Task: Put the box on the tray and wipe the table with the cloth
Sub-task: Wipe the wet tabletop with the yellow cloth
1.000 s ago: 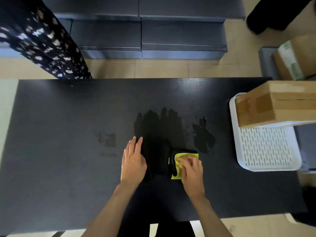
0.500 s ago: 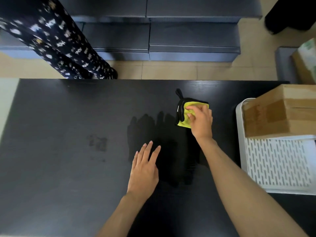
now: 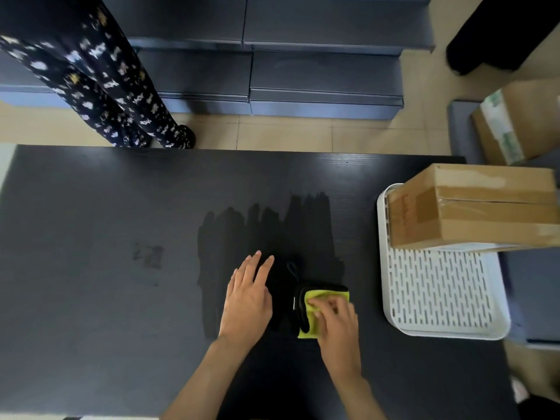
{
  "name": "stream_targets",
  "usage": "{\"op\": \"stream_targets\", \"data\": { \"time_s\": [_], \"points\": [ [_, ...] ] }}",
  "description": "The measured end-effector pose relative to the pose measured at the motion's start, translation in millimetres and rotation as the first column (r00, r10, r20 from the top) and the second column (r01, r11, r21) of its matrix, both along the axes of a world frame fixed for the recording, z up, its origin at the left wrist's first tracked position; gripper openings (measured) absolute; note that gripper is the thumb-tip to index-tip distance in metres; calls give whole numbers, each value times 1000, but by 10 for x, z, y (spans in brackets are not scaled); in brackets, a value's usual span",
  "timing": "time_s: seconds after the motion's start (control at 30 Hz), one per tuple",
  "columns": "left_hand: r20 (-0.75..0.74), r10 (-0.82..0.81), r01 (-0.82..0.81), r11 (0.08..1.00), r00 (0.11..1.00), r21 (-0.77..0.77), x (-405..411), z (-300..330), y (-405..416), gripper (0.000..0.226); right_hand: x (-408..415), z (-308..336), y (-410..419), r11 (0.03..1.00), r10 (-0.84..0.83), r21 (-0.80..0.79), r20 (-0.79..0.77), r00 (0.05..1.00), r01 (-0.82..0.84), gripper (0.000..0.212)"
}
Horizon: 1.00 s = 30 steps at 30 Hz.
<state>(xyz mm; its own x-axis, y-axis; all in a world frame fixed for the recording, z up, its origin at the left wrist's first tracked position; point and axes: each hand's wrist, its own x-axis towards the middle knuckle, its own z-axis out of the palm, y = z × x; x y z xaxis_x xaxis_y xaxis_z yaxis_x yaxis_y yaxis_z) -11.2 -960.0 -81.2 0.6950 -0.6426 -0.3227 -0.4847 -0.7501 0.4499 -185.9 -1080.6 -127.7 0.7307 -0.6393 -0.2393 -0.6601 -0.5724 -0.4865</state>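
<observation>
At far left beyond the black wood-grain table [image 3: 91, 298], a standing person's dark patterned trouser legs [image 3: 100, 86] show; behind them, grey stepped blocks [image 3: 303, 71]. Left of centre on the tabletop sits a small dull smudge [image 3: 150, 256], apart from the broad wet streaked patch [image 3: 266, 234] at the middle. On that patch's near part the left hand [image 3: 247, 301] lies flat, fingers straight and together, holding nothing. Just right of it, the right hand [image 3: 336, 325] presses down on the folded yellow-green cloth with black edging [image 3: 309, 313], fingers bent over its top; the hand is blurred, so whether it pinches or only presses cannot be told. Cloth judged soft, light, limp; best held bunched under a flat palm so the folds do not open. Further right, the white slotted plastic tray [image 3: 439, 298] holds the brown taped cardboard box [image 3: 472, 207] on its far end, so boxing looks done; wiping is in hand. Another carton [image 3: 515, 122] sits off-table, far right.
</observation>
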Motion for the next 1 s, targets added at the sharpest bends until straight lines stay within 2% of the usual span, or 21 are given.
{"op": "stream_targets", "data": {
  "time_s": [0.13, 0.2, 0.3, 0.43, 0.63, 0.7, 0.87, 1.0],
  "points": [
    [35, 47, -46, 999, 998, -10, -56, -19, -16, 68, 434, -23, -362, 999, -13, -39, 75, 997, 16, 39],
    [63, 52, -51, 999, 997, -6, -89, -45, -3, 69, 750, -64, -629, 998, -34, -49, 160, 987, 42, 36],
    [140, -47, 45, 999, 989, 20, -129, -109, 67, 73, 1220, -171, -1099, 983, -174, 109, 267, 948, 150, 32],
    [173, -122, 114, 992, 977, 57, -171, -162, 117, 81, 1453, -246, -1448, 993, -115, 53, 293, 949, 104, 37],
    [170, -136, 117, 986, 976, 119, -268, -171, 122, 87, 707, -165, -1092, 999, -44, -19, 255, 966, 50, 32],
    [159, -134, 113, 984, 978, 137, -299, -153, 136, 88, 336, -114, -814, 998, -45, -32, 223, 974, 53, 36],
    [132, -134, 116, 985, 982, 131, -295, -89, 136, 92, -502, -118, -117, 996, -57, 74, 116, 992, 48, 63],
    [124, -134, 117, 984, 983, 134, -176, -45, 153, 89, -680, -156, 22, 993, -59, 107, 87, 994, 50, 59]
  ]
}}
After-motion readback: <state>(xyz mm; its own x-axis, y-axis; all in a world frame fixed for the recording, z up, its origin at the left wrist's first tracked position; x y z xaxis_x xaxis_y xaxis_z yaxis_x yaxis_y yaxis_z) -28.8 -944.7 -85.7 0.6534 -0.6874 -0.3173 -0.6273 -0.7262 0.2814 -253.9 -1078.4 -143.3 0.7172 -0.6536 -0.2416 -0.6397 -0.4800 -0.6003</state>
